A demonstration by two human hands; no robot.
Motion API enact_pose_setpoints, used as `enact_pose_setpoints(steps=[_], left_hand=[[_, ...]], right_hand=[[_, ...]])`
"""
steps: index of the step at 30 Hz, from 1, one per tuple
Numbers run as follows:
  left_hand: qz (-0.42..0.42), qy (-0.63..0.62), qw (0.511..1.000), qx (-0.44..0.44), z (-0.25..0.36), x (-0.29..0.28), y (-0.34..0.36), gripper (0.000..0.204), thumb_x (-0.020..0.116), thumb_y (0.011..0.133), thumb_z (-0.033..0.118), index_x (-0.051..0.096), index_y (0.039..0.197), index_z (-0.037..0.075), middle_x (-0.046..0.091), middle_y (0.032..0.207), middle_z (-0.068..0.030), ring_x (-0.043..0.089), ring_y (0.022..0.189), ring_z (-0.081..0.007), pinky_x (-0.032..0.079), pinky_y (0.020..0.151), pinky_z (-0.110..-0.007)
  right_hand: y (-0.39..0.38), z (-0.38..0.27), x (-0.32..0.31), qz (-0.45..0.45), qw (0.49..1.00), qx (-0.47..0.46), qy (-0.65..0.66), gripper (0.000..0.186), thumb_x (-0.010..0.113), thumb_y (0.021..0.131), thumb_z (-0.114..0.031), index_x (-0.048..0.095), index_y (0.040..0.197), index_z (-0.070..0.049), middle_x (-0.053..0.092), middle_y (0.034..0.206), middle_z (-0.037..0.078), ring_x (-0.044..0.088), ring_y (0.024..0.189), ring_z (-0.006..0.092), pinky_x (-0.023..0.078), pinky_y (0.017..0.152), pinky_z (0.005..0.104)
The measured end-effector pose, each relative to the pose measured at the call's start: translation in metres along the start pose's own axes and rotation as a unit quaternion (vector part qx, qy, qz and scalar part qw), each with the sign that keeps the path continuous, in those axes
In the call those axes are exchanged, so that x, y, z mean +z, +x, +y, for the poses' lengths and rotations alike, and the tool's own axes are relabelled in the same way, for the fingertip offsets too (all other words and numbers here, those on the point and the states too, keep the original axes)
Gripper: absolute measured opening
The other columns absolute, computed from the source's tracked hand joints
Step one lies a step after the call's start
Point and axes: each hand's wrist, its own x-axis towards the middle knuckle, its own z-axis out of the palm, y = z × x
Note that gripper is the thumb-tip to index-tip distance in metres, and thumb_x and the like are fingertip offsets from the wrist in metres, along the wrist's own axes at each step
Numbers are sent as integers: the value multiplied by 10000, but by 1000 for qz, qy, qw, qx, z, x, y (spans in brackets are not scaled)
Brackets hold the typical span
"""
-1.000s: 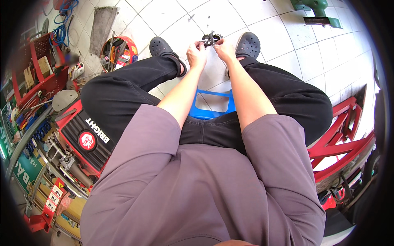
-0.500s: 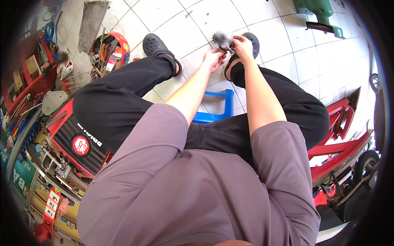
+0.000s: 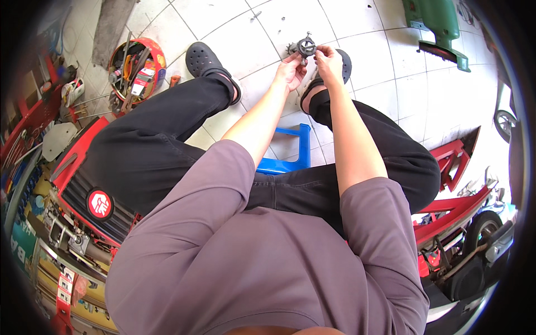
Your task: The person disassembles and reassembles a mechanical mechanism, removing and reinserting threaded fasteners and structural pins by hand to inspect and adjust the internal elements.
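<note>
Low over the floor between my feet, a small dark metal part (image 3: 306, 48) is held up. It has a round, ring-like opening, a toothed piece on its left and a short stem pointing up. My left hand (image 3: 290, 72) grips it from below left, its fingers curled under the part. At its right edge, my right hand (image 3: 329, 62) has thumb and fingertips pinched together against it. Whether the right fingertips hold a smaller piece is too small to tell.
A blue plastic stool (image 3: 287, 166) shows between my legs. To the left stand a round tub (image 3: 159, 62) full of tools and a red-and-black toolbox (image 3: 89, 187). A green metal machine part (image 3: 441, 28) lies at the far right, a red metal frame (image 3: 455, 209) at my right.
The part has turned so that its round opening faces up toward me. My left hand has shifted slightly to hold it from below left; the view has shifted a little.
</note>
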Motion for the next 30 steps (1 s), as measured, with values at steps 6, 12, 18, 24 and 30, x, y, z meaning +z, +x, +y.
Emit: enact_pose_setpoints(steps=[6, 12, 18, 24, 30], left_hand=[[49, 12, 998, 45, 4, 10, 10, 93, 649, 864, 107, 639, 954, 131, 672, 845, -12, 619, 742, -98, 439, 562, -234], [79, 211, 964, 143, 32, 7, 23, 151, 719, 810, 134, 648, 931, 78, 674, 837, -7, 618, 742, -106, 394, 589, -240], [90, 190, 966, 154, 38, 5, 22, 136, 709, 823, 178, 649, 894, 79, 673, 797, -25, 627, 690, -112, 397, 542, -230], [39, 66, 995, 64, 43, 9, 23, 95, 690, 838, 133, 613, 885, 102, 615, 737, 30, 540, 551, -42, 304, 418, -179], [-14, 11, 1000, 15, 60, 10, 29, 50, 647, 867, 101, 611, 894, 122, 570, 725, 70, 430, 478, 0, 259, 379, -174]], right_hand=[[1, -15, 9, -15, 998, 30, 48, 226, 595, 827, -130, 641, 969, 38, 666, 773, 92, 630, 699, 126, 501, 654, 265], [10, -34, 34, -33, 999, -6, -43, 214, 593, 821, -145, 635, 943, 26, 653, 788, 58, 594, 684, 105, 488, 631, 253], [0, -53, 49, 18, 988, -58, -141, 235, 590, 791, -178, 653, 897, 22, 672, 787, 124, 628, 708, 184, 493, 683, 323], [1, -56, 39, 9, 949, -195, -246, 141, 574, 784, -101, 600, 840, 26, 619, 827, 193, 599, 822, 347, 471, 754, 427], [2, -63, 38, -6, 905, -303, -300, 90, 559, 790, -52, 574, 865, -5, 604, 837, 166, 589, 828, 342, 477, 731, 431]])
